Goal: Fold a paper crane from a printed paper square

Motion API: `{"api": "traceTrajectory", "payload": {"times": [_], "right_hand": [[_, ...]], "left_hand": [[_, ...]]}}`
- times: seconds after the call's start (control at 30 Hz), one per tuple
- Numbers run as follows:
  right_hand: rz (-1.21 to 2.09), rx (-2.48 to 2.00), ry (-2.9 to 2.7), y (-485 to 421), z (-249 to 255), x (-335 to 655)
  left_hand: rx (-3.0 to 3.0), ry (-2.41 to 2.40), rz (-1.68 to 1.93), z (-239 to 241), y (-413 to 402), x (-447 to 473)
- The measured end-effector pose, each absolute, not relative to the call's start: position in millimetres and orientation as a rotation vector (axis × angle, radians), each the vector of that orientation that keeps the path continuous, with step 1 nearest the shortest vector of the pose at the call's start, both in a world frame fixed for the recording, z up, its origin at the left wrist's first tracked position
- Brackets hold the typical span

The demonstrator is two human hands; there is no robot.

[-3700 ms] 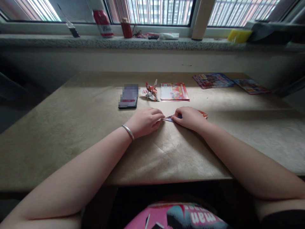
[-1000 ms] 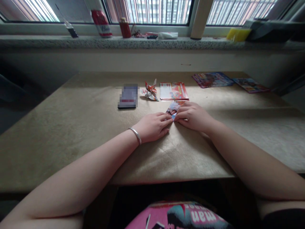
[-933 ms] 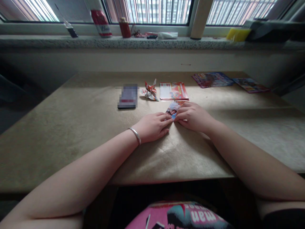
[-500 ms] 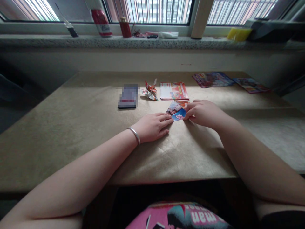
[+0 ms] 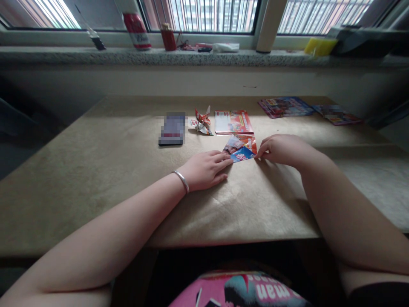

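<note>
Barred windows face us beyond a wide tan table. On it, our left hand spreads flat fingers over the left corner of a folded sheet, and our right hand bunches its fingertips at the right corner; whether they pinch, we cannot tell. Just beyond the sheet lie a leaflet stack and, smaller, a paper figure. We take this as the crease-pressing step; the next move calls for steady left fingers and even pressure along the near edge.

Glossy folded paper, shiny metal bangle, smooth tabletop with a soft sheen, speckled stone-look windowsill
</note>
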State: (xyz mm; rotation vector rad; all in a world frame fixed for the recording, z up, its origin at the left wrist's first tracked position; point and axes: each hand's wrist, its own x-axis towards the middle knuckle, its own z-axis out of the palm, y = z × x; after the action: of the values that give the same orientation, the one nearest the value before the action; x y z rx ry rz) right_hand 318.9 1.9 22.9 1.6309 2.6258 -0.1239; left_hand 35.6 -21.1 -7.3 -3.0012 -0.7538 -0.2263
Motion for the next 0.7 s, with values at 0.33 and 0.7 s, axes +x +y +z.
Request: {"api": "traceTrajectory", "payload": {"times": [0.33, 0.7], "right_hand": [[-0.16, 1.342, 2.995, -15.4, 18.0, 277.4], [-0.226, 1.401, 2.988, -14.4, 15.5, 276.0]], "left_hand": [[-2.954, -0.8, -0.28, -9.3, -20.8, 45.0], [-2.884, -0.76, -0.297, 4.1, -23.7, 37.2]]}}
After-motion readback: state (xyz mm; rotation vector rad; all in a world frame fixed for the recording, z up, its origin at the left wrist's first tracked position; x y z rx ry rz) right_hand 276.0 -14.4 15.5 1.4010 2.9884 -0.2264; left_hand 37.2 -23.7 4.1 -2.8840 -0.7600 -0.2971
